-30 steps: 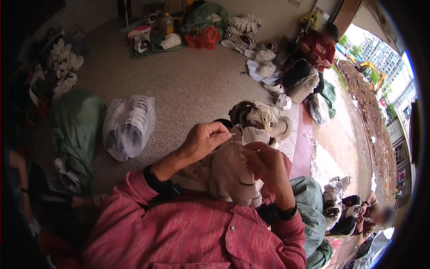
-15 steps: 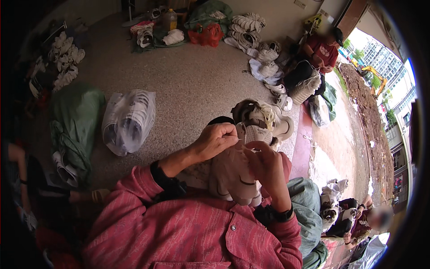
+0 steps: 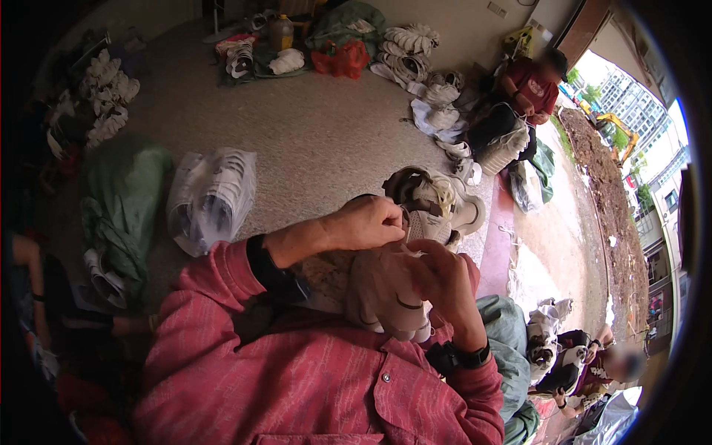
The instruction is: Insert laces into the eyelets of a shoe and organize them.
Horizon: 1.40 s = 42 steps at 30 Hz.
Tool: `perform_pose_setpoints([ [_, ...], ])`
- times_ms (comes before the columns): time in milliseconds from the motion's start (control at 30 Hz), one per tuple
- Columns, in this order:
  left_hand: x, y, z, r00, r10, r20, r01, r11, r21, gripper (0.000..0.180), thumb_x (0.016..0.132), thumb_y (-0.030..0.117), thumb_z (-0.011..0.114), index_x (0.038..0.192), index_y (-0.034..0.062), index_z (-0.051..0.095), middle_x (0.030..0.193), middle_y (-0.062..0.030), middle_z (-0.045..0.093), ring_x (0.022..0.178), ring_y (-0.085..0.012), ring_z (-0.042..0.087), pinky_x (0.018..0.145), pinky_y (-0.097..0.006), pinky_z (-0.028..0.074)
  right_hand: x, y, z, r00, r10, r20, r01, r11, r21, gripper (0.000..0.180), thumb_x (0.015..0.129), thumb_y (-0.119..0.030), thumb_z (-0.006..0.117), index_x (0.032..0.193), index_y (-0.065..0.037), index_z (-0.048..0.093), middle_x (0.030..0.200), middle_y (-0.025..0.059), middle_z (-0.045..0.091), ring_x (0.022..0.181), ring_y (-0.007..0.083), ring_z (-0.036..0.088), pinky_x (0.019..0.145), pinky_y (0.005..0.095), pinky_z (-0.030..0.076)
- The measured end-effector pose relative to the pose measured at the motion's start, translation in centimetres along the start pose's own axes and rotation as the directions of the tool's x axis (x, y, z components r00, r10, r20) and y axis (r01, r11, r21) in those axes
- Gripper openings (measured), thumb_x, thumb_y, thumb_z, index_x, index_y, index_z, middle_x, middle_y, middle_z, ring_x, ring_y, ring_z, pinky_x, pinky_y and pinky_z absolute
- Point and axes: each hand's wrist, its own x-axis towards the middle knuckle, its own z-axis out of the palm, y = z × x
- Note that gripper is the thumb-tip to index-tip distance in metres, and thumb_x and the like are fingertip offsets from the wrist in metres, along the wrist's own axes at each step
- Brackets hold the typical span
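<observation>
Concrete floor strewn with shoe parts lies below us. Our left hand (image 3: 367, 222) pinches the pale shoe upper (image 3: 386, 289) held at chest height, while our right hand (image 3: 441, 278) clamps its side. We seem mid-stitch; next comes a steady pull.

The shoe upper (image 3: 389, 293) is cream-white with a thin dark curved line, and the sleeves (image 3: 222, 297) below it are red-pink with pale flecks, ending in black cuffs. Left of the shoe upper lies a clear plastic bag (image 3: 211, 196) of white pieces, and further left a green sack (image 3: 122, 193) on the speckled grey-beige floor (image 3: 319, 141). Far above the shoe upper sit a red bag (image 3: 343, 58) and a yellow bottle (image 3: 281, 31)
</observation>
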Motion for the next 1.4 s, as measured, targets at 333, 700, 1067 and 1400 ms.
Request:
perform_pose_setpoints([
  [333,2.9,-0.7,-4.5,0.895,0.211,0.392,-0.096,0.951,-0.294,0.033,0.076,0.010,0.077,0.105,0.0067,0.062,0.110,-0.0016,0.054,0.085,-0.0118,0.057,0.075,-0.027,0.049,2.6,-2.3,-3.3,0.822,-0.567,-0.051,0.433,0.681,-0.591,0.007,0.084,-0.008,0.067,0.090,-0.005,0.068,0.087,0.0114,0.061,0.076,0.0318,0.063,0.065,0.0396,0.050],
  [700,3.3,-1.7,-3.2,0.900,0.108,0.423,0.041,0.944,-0.327,0.029,0.071,0.007,0.083,0.092,0.0019,0.064,0.089,-0.0009,0.064,0.082,-0.0088,0.059,0.072,-0.025,0.047,7.8,0.5,-3.0,0.704,-0.626,0.335,0.706,0.672,-0.225,0.014,0.078,-0.007,0.071,0.092,-0.007,0.068,0.084,0.0096,0.060,0.077,0.0292,0.064,0.064,0.0376,0.050],
  [1067,2.2,2.3,-2.3,0.949,0.115,0.293,-0.094,0.992,-0.085,0.026,0.078,0.027,0.082,0.084,0.0049,0.069,0.090,-0.0008,0.058,0.078,-0.0099,0.057,0.070,-0.025,0.047,7.0,0.3,-8.7,0.838,-0.546,0.000,0.342,0.525,-0.779,0.009,0.088,-0.010,0.060,0.095,-0.005,0.064,0.092,0.0095,0.060,0.086,0.0229,0.061,0.071,0.0366,0.045],
  [1400,1.9,2.5,-2.3,0.938,-0.044,0.344,0.184,0.904,-0.387,0.023,0.072,0.020,0.086,0.076,0.0051,0.068,0.092,0.0013,0.052,0.085,-0.0103,0.050,0.075,-0.024,0.040,7.5,3.8,-6.8,0.972,-0.145,0.186,-0.134,0.308,0.942,0.023,0.096,-0.018,0.043,0.092,0.000,0.058,0.095,0.0167,0.066,0.079,0.0244,0.065,0.074,0.0356,0.052],
])
